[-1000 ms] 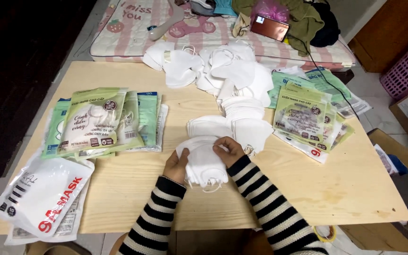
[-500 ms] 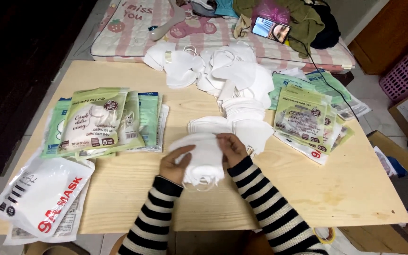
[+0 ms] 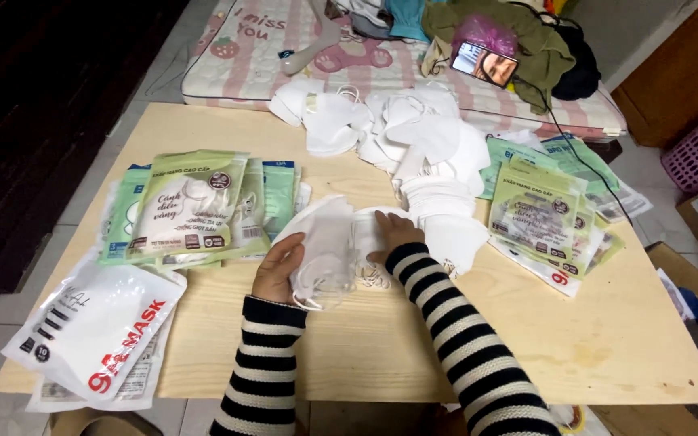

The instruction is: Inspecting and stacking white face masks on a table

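While left hand (image 3: 278, 270) pinches the white mask (image 3: 325, 242) edge, right hand (image 3: 393, 232) lies flat, fingers open, on it; light, floppy, best gripped at the folded edge.

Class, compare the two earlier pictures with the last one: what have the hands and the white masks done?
The left hand has lifted a white mask up and leftward, holding it. The right hand moved onto the next mask in the stack. Green packets and table stayed put.
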